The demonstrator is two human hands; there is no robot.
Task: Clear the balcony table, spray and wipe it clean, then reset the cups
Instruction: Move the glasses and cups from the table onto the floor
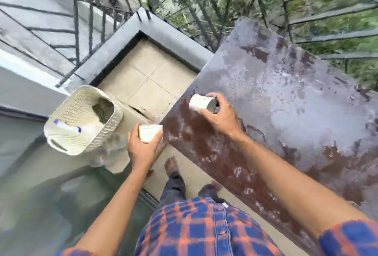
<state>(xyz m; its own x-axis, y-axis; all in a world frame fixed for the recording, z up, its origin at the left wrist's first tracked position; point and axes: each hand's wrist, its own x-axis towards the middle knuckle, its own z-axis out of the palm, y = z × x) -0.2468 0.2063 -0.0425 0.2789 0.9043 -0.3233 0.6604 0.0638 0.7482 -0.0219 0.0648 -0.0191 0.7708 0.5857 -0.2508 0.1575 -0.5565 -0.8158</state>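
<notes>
My left hand [143, 149] grips a white cup [149, 133] just off the table's near left corner, above the tiled floor. My right hand [221, 116] holds a second white cup [201, 102] tipped on its side over the left part of the table. The table [286, 96] is a worn grey slab with brown rusty patches and a wet-looking sheen. A white woven basket [81, 120] stands on the floor to the left, with a dark cloth [102, 108] and a white spray bottle with a purple part [67, 127] inside.
Dark metal railings [204, 10] enclose the balcony behind and to the right of the table, with greenery beyond. A raised grey ledge [114, 47] runs along the corner. My bare foot [171, 163] stands on beige floor tiles beside the table. A glass door [41, 174] lies left.
</notes>
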